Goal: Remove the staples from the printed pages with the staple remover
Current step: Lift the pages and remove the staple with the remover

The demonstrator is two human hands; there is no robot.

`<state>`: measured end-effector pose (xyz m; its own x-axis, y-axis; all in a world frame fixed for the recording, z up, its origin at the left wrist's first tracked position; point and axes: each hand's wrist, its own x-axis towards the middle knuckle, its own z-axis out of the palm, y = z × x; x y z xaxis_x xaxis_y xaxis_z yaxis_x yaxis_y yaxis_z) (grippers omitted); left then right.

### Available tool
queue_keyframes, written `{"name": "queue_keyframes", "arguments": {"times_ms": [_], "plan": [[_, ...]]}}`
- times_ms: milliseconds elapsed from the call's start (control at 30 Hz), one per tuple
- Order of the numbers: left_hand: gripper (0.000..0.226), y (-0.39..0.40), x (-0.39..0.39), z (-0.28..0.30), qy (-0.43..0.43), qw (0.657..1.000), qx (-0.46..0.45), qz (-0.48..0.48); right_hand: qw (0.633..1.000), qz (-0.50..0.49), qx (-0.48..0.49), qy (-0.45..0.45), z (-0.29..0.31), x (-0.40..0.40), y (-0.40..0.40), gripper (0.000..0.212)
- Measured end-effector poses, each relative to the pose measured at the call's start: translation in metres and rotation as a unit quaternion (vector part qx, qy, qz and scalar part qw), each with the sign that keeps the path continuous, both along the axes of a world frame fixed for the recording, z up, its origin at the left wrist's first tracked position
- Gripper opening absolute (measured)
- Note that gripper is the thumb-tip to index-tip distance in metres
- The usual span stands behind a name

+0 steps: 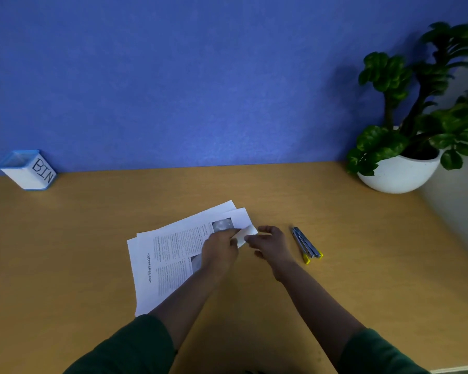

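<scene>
Where the tan wooden desk (254, 306) met a blue textured wall (200, 76), one white container with a blue rim, lettered BIN (27, 170), stood far to the left of both hands, against the wall. One loose stack of printed pages (162, 255) lay just left of and under the left hand (219, 251), fanned so that at least three sheet edges showed; its long axis ran diagonally from the near left to the far right, and its far right corner was lifted and folded over. The left hand rested on the sheets with its fingers curled, pinching that folded corner. The right hand (272, 242) sat just beside it, fingers bent, its thumb and fingertips at the same corner, though whether they actually gripped the paper could not be told. Near the right hand's right side, apart from it, lay one metal staple remover (305, 245) with yellow handle tips, its long axis slanting from far left to near right, the yellow ends toward the person and the metal end toward the wall. Far right of both hands, one leafy potted plant (405, 109) stood in a white bowl-shaped pot (397, 175) at the desk's back corner. Two dark green sleeves (135, 346) covered the upper forearms.
</scene>
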<state>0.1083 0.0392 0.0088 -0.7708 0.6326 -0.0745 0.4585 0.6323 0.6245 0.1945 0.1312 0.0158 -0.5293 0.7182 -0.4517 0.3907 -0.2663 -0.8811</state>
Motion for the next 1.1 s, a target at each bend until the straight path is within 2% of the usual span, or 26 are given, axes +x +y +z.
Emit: {"name": "queue_keyframes", "arguments": {"times_ms": [67, 133, 233, 333, 467, 567, 600, 667, 700, 733, 767, 833, 900, 1000, 1100], "plan": [[0.027, 0.001, -0.008, 0.008, -0.082, 0.996, 0.008, 0.020, 0.980, 0.011, 0.168, -0.107, -0.001, 0.014, 0.014, 0.050], [0.021, -0.002, -0.016, 0.014, -0.169, 0.984, 0.045, 0.034, 0.927, 0.014, 0.285, -0.245, -0.004, 0.031, 0.033, 0.052], [0.018, -0.006, -0.024, 0.022, -0.249, 0.965, 0.077, 0.045, 0.865, 0.028, 0.288, -0.410, -0.014, 0.052, 0.052, 0.056], [0.019, -0.005, -0.026, 0.030, -0.286, 0.954, 0.080, 0.038, 0.854, 0.043, 0.273, -0.442, -0.024, 0.059, 0.058, 0.054], [0.021, -0.005, -0.026, 0.041, -0.307, 0.947, 0.083, 0.037, 0.852, 0.074, 0.297, -0.425, -0.027, 0.058, 0.061, 0.043], [0.023, -0.005, -0.024, 0.045, -0.310, 0.947, 0.081, 0.039, 0.861, 0.083, 0.280, -0.417, -0.026, 0.057, 0.062, 0.039], [0.022, -0.005, -0.024, 0.046, -0.311, 0.946, 0.080, 0.041, 0.878, 0.072, 0.254, -0.401, -0.024, 0.057, 0.062, 0.037], [0.018, -0.006, -0.023, 0.046, -0.315, 0.944, 0.084, 0.055, 0.942, 0.013, 0.133, -0.308, -0.020, 0.056, 0.060, 0.034], [0.017, -0.007, -0.023, 0.047, -0.316, 0.942, 0.089, 0.068, 0.976, -0.036, 0.029, -0.212, -0.018, 0.056, 0.059, 0.028], [0.016, -0.007, -0.023, 0.047, -0.318, 0.940, 0.094, 0.082, 0.986, -0.079, -0.095, -0.110, -0.014, 0.055, 0.056, 0.019], [0.015, -0.008, -0.024, 0.047, -0.320, 0.937, 0.101, 0.096, 0.974, -0.107, -0.197, -0.026, -0.008, 0.054, 0.052, 0.011], [0.012, -0.009, -0.025, 0.047, -0.327, 0.932, 0.111, 0.112, 0.937, -0.122, -0.311, 0.104, 0.004, 0.053, 0.047, 0.008], [0.013, -0.010, -0.023, 0.048, -0.335, 0.927, 0.122, 0.117, 0.919, -0.076, -0.341, 0.182, 0.022, 0.052, 0.041, 0.012], [0.016, -0.009, -0.019, 0.050, -0.344, 0.921, 0.134, 0.120, 0.908, 0.031, -0.341, 0.242, 0.048, 0.050, 0.029, 0.020], [0.015, -0.007, -0.016, 0.058, -0.345, 0.921, 0.140, 0.111, 0.921, 0.077, -0.277, 0.264, 0.063, 0.048, 0.023, 0.025]]}}
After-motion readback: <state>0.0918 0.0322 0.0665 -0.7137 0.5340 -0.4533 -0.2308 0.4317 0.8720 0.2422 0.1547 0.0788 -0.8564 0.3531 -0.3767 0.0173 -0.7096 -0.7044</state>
